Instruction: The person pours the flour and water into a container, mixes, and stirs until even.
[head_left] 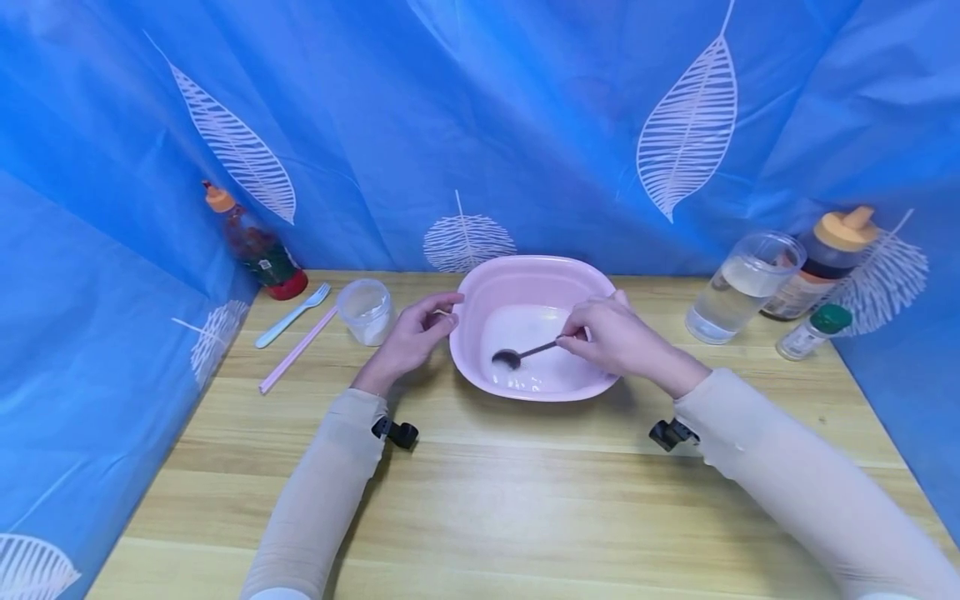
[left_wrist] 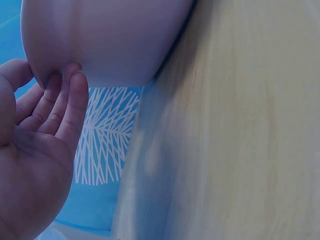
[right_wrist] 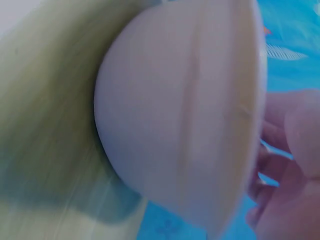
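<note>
A pink basin (head_left: pixel 480 287) stands on the table, with whitish liquid (head_left: pixel 498 329) in its bottom. At its left rim, my left hand (head_left: pixel 411 335) grips the edge; in the left wrist view the thumb lies over the rim and the fingertips (left_wrist: pixel 75 80) press the wall from below. My right hand (head_left: pixel 611 333) reaches over the right rim and pinches the handle of a dark spoon (head_left: pixel 507 358). The spoon's bowl is low inside the basin, at the liquid. From the right wrist view, the basin wall (right_wrist: pixel 150 100) hides the spoon.
Left of the basin are a clear cup (head_left: pixel 365 308) with white contents, a pink straw (head_left: pixel 298 350), a blue fork (head_left: pixel 294 315) and a red sauce bottle (head_left: pixel 262 250). At right stand a glass of water (head_left: pixel 727 300), a dark bottle (head_left: pixel 825 262) and a green-capped jar (head_left: pixel 810 333).
</note>
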